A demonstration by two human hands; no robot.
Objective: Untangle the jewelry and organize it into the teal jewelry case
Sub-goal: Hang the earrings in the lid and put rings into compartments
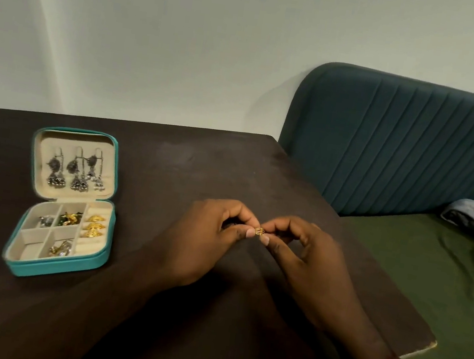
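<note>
On dark table (170, 163), open teal case (56, 266) holding earrings (75, 169), both hands' grip pinching gold piece (259, 231).

Pale plain wall (190, 34) behind dark wooden table (232, 163); teal ribbed headboard (403, 149), green bedsheet (444, 287) alongside.

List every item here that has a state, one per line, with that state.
teal jewelry case: open, lid laid back flat on the table.
silver drop earrings: hanging in the lid.
gold ring-shaped pieces: slotted in the case's right-hand rolls.
small gold piece: pinched between both hands above the table.
left hand: fingertips closed on the small gold piece.
right hand: fingertips closed on the small gold piece.
</note>
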